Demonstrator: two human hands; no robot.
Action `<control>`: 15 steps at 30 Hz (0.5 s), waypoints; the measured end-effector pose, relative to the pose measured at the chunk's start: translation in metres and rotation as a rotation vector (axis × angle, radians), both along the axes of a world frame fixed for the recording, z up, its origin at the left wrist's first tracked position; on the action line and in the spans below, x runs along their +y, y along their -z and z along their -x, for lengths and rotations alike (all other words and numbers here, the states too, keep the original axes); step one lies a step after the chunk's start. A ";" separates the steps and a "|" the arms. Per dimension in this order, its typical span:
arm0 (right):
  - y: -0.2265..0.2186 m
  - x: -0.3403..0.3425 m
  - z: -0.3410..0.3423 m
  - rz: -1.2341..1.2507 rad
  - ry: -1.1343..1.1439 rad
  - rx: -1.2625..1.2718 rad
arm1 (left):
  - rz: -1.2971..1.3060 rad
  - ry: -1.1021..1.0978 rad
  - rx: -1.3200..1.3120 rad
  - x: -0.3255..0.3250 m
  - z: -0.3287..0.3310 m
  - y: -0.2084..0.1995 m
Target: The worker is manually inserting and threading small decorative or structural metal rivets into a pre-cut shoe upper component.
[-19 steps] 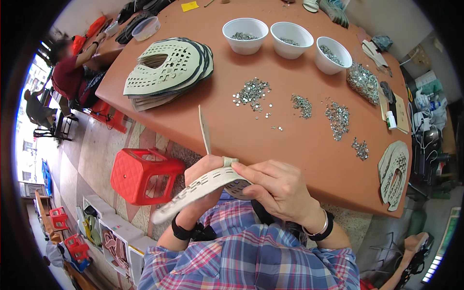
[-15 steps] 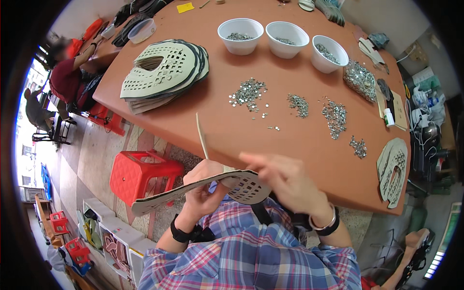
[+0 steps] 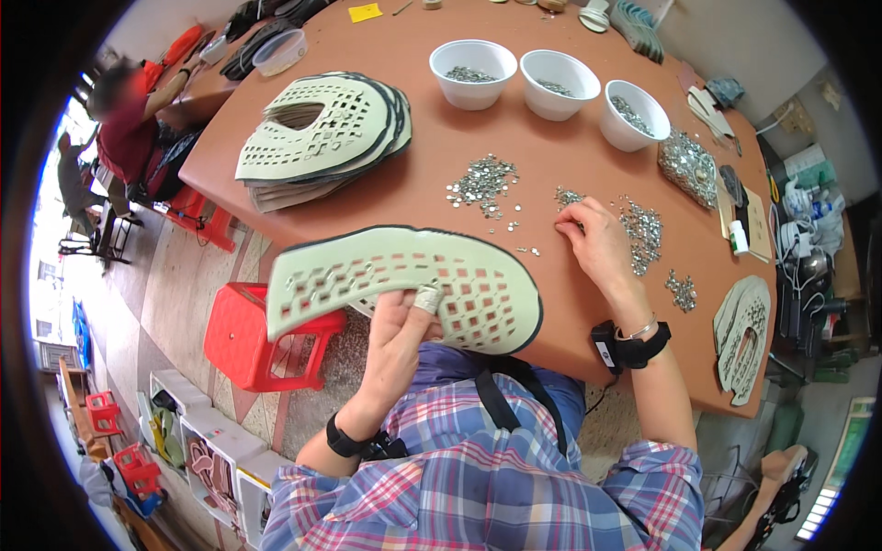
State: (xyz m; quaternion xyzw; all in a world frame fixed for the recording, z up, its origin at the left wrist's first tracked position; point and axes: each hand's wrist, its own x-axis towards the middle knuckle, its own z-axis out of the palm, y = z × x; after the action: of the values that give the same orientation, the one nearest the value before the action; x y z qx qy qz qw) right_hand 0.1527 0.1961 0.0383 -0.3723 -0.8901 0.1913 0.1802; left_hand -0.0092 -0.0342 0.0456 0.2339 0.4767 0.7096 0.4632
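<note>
1. The left hand (image 3: pixel 400 335), low in the centre of the frame, grips a pale green perforated shoe upper (image 3: pixel 404 280) by its lower edge, thumb on top, with a silvery band on the thumb tip.
2. The upper lies nearly flat and level, spanning the centre-left of the frame; its right end overlaps the near edge of the brown table (image 3: pixel 551 303).
3. The right hand (image 3: pixel 595 243), right of centre, rests on the table with fingers curled down, fingertips touching small metal studs (image 3: pixel 568 197) scattered there. I cannot tell whether it pinches 1.
4. The 2 hands are well apart.
5. More stud heaps (image 3: pixel 482 179) lie in the middle of the table.
6. 3 white bowls (image 3: pixel 551 83) of studs stand in a row at the top centre.
7. A stack of matching uppers (image 3: pixel 322 138) sits at upper left.
8. A red plastic stool (image 3: pixel 262 340) stands on the floor at lower left.
</note>
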 end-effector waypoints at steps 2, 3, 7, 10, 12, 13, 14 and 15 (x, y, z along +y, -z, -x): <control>0.000 -0.001 -0.002 -0.020 -0.020 -0.016 | 0.005 0.048 -0.135 0.007 0.000 -0.008; 0.000 -0.001 -0.002 -0.054 -0.017 -0.013 | 0.024 0.038 -0.178 0.011 -0.001 -0.014; -0.023 -0.025 0.003 0.432 0.103 0.325 | 0.009 0.083 -0.168 0.016 -0.001 -0.005; -0.065 -0.067 0.004 0.848 -0.004 0.674 | 0.044 0.091 -0.143 0.019 -0.001 -0.002; -0.064 -0.086 0.002 0.910 -0.063 0.694 | 0.045 0.092 -0.155 0.022 -0.005 -0.007; -0.064 -0.093 0.003 0.966 -0.121 0.714 | 0.016 0.111 -0.158 0.023 -0.007 -0.008; -0.063 -0.098 0.004 1.023 -0.083 0.690 | -0.012 0.130 -0.161 0.023 -0.008 -0.009; -0.061 -0.100 0.005 0.996 -0.063 0.657 | -0.049 0.108 -0.182 0.025 -0.013 -0.010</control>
State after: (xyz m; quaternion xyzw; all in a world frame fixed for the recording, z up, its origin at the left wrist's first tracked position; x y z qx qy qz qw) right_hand 0.1477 0.0966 0.0991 -0.3066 -0.6016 0.6960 0.2443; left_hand 0.0033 -0.0088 0.0558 0.2054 0.4018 0.7133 0.5363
